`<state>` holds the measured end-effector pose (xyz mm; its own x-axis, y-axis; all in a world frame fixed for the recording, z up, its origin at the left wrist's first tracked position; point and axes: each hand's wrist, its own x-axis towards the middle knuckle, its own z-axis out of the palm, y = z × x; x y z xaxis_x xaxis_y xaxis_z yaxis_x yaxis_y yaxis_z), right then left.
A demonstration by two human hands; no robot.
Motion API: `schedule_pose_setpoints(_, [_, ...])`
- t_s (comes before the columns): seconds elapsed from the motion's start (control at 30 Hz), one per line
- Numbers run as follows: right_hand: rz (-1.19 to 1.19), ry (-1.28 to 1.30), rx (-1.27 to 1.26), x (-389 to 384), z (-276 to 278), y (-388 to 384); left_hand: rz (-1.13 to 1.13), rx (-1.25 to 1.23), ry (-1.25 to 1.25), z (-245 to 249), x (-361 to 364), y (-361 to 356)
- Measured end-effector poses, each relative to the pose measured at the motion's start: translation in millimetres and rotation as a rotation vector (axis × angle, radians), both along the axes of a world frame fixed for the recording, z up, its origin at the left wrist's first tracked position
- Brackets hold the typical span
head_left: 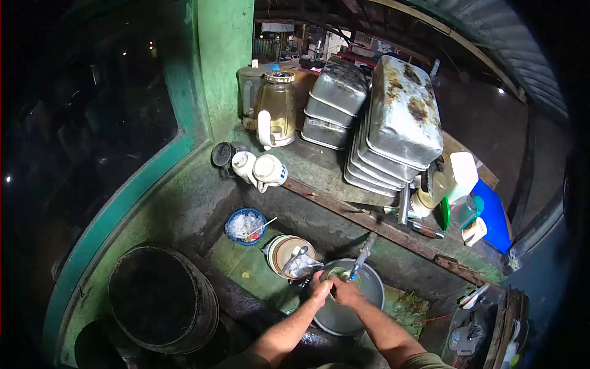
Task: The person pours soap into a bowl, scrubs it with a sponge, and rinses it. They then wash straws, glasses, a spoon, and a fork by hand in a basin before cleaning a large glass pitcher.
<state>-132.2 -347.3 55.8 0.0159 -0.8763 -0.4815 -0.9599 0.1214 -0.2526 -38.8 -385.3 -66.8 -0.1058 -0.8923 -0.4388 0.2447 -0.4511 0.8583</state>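
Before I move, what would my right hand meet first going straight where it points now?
Your right hand would likely meet your left hand first, close beside it over the gray basin; exact depth is hard to judge.

Floor in front of me is grubby green tile (230,263), with a blue bowl (246,243) of clear, whitish stuff, a stack of plates (286,251) just beside it, and a big metal basin (337,318). Up on my grimy ledge (319,174): two blender jugs (278,111), two stacks of upside-down metal pans (405,117), and a white container (462,177).
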Motion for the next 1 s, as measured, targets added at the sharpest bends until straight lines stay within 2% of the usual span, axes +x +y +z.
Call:
schedule_pose_setpoints(0.07, [0.097,0.069,0.053,-14.8,-28.4,-7.4,-0.031,0.003,0.011,13.1,-5.1,6.5])
schedule_pose_setpoints(0.1, [0.093,0.064,0.052,-13.7,-25.6,-8.5,-0.053,0.007,0.019,19.7,-6.2,10.7])
schedule_pose_setpoints(0.17, [-0.052,0.128,0.138,-11.7,-19.6,-14.6,-0.035,0.063,0.069,32.4,-5.0,15.9])
schedule_pose_setpoints(0.2, [-0.142,0.167,0.091,-8.2,-27.5,-14.6,-0.002,0.105,0.081,31.3,-6.3,16.2])
schedule_pose_setpoints(0.27, [-0.033,0.057,0.107,-17.2,-37.0,-17.6,0.079,0.159,0.223,27.6,-4.2,13.4])
schedule_pose_setpoints(0.3, [-0.100,0.084,-0.031,-7.1,-17.7,-5.1,0.061,0.141,0.155,33.6,1.5,10.0])
schedule_pose_setpoints(0.33, [-0.102,0.142,-0.066,5.0,14.4,3.5,0.043,0.123,0.084,40.3,5.9,8.4])
schedule_pose_setpoints(0.4, [0.142,0.073,0.025,-5.3,1.0,14.1,0.138,0.072,0.127,-12.5,-4.8,-0.7])
schedule_pose_setpoints(0.43, [0.085,-0.092,0.018,-9.0,-10.8,20.5,0.129,0.058,0.051,16.0,0.3,6.4])
schedule_pose_setpoints(0.47, [0.097,-0.166,0.027,-16.3,-21.9,23.5,0.096,0.056,0.105,20.0,2.1,6.8])
schedule_pose_setpoints(0.53, [0.142,-0.066,-0.083,-13.3,24.8,38.4,0.121,0.115,0.225,28.8,3.7,7.6])
schedule_pose_setpoints(0.6, [0.244,-0.040,-0.262,-20.2,15.6,63.0,0.167,0.179,0.329,30.5,-0.1,8.2])
schedule_pose_setpoints(0.63, [0.264,0.051,-0.186,-18.1,32.5,70.3,0.114,0.117,0.241,22.0,-4.0,8.4])
schedule_pose_setpoints(0.67, [0.258,0.049,-0.191,-25.6,27.1,77.0,0.062,0.051,0.156,14.7,-8.8,7.3])
schedule_pose_setpoints(0.73, [0.093,-0.091,-0.378,-42.2,17.2,96.1,0.116,0.119,0.204,31.2,-16.7,15.1])
schedule_pose_setpoints(0.77, [0.062,-0.135,-0.453,-51.1,17.2,109.3,0.026,0.151,0.196,41.6,-10.4,19.5])
schedule_pose_setpoints(0.8, [0.043,-0.143,-0.443,-61.6,17.1,119.0,0.053,0.142,0.214,12.4,-12.7,15.8])
schedule_pose_setpoints(0.83, [0.005,-0.150,-0.429,-74.1,14.6,131.1,0.090,0.190,0.129,27.4,-16.1,21.8])
schedule_pose_setpoints(0.87, [-0.041,-0.161,-0.402,-85.7,13.7,147.5,0.202,0.008,0.385,7.1,-29.9,22.3])
schedule_pose_setpoints(0.93, [-0.106,-0.234,-0.412,-110.8,28.7,184.7,0.050,0.078,0.088,-6.6,-31.2,36.9])
schedule_pose_setpoints(1.0, [-0.205,-0.247,-0.405,-135.3,26.6,226.9,-0.119,0.058,0.131,6.0,-36.7,59.3])
